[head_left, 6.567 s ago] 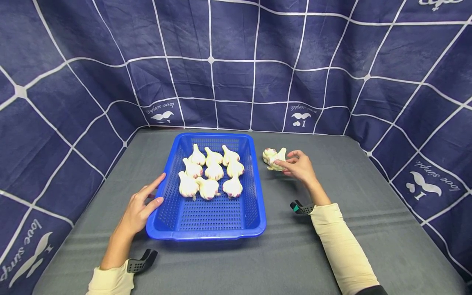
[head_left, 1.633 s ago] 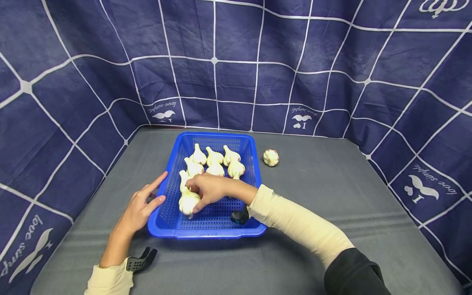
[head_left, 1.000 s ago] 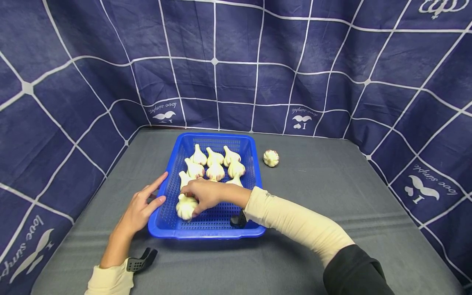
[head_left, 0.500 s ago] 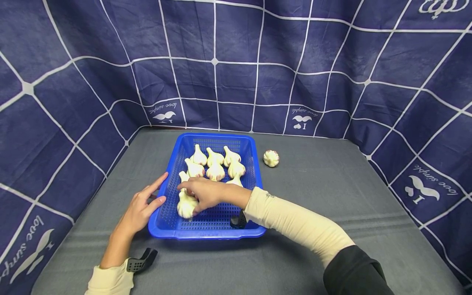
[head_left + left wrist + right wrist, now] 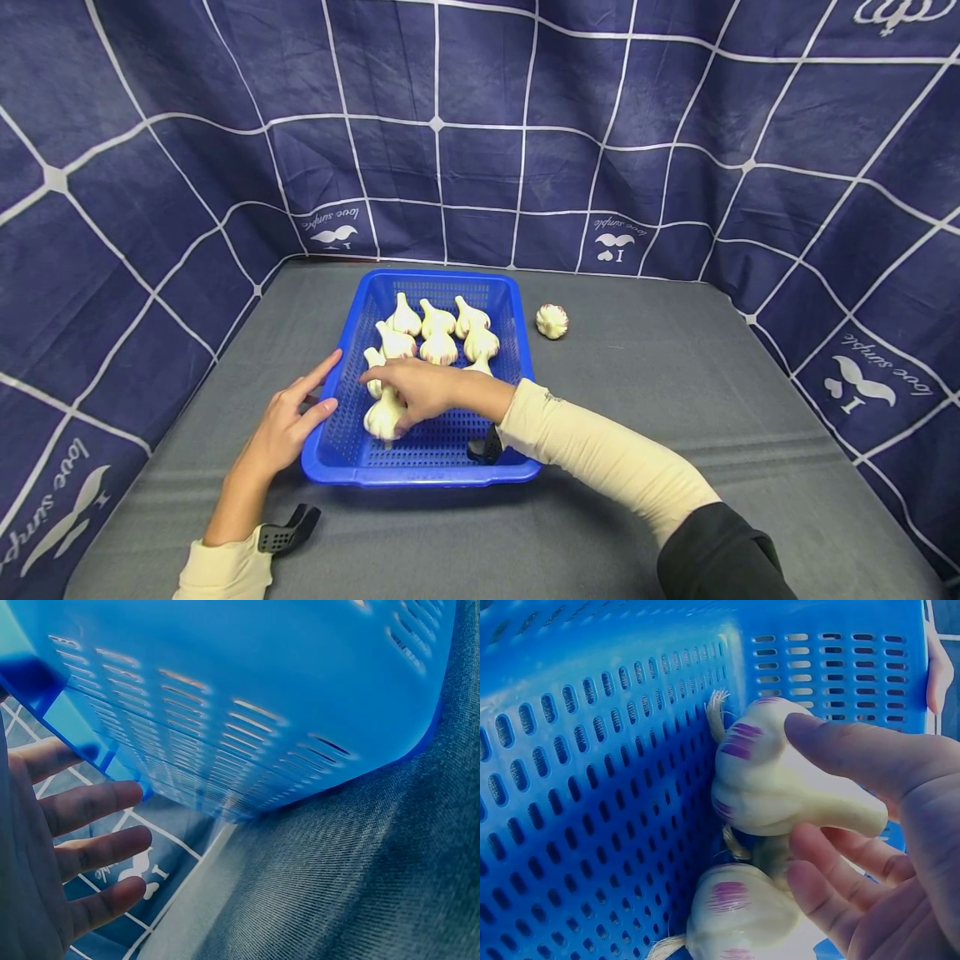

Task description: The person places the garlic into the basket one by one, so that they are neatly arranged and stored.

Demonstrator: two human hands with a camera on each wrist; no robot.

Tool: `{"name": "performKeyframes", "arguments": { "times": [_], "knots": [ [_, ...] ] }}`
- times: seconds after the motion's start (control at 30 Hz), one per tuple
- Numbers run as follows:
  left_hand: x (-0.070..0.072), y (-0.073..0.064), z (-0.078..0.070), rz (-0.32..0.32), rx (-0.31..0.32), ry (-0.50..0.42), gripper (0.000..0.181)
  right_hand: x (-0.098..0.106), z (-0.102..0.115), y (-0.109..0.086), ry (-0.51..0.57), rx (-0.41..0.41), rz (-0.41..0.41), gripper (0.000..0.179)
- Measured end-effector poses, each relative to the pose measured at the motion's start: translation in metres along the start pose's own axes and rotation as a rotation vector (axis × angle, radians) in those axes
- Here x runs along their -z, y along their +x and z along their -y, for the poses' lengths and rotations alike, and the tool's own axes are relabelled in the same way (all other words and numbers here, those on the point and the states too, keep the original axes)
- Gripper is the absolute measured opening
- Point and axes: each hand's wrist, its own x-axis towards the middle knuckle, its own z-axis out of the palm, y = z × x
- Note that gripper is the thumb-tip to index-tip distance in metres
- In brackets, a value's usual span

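A blue perforated plastic basket (image 5: 420, 477) stands on the grey cloth. My left hand (image 5: 281, 427) rests against its left rim, thumb and index finger touching the edge; in the left wrist view the other fingers (image 5: 105, 851) spread loosely beside the wall. Inside the basket, near the front left, my right hand (image 5: 427, 387) holds a white garlic bulb (image 5: 382, 419). Seen from the right wrist, the thumb (image 5: 855, 750) lies on the purple-streaked bulb (image 5: 754, 776) and curled fingertips sit by its neck. Another bulb (image 5: 739, 915) is right beside it.
Several garlic bulbs (image 5: 438, 350) stand in rows in the back of the basket, partly hidden by the right hand. One bulb (image 5: 552, 322) sits on the cloth right of the basket. A blue checked curtain (image 5: 480, 167) encloses the back and sides.
Since the oldest frame, my right hand has brought one bulb from the right of the basket into its front left. Lately the bulb has shifted and tilted slightly there. The left hand stays put.
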Motion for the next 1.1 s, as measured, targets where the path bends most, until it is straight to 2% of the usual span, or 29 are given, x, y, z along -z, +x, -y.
{"name": "performKeyframes", "arguments": {
  "times": [0.17,0.4,0.73,0.93,1.1],
  "knots": [
    [0.000,0.001,-0.001,0.005,-0.002,0.004,0.057,0.001,-0.001,-0.001,0.002,-0.005,0.018,0.082],
    [-0.001,0.003,-0.001,0.002,-0.007,0.011,0.056,0.010,0.000,-0.005,0.056,-0.002,-0.002,0.083],
    [0.001,0.003,-0.004,-0.004,-0.035,-0.001,0.057,0.042,-0.002,-0.019,0.188,-0.053,-0.087,0.085],
    [0.001,0.002,-0.005,-0.004,-0.010,-0.004,0.058,0.058,-0.012,-0.034,0.249,-0.052,-0.144,0.081],
    [0.000,0.000,-0.005,-0.006,-0.007,-0.011,0.058,0.071,-0.021,-0.049,0.259,-0.092,-0.208,0.075]
  ]
}}
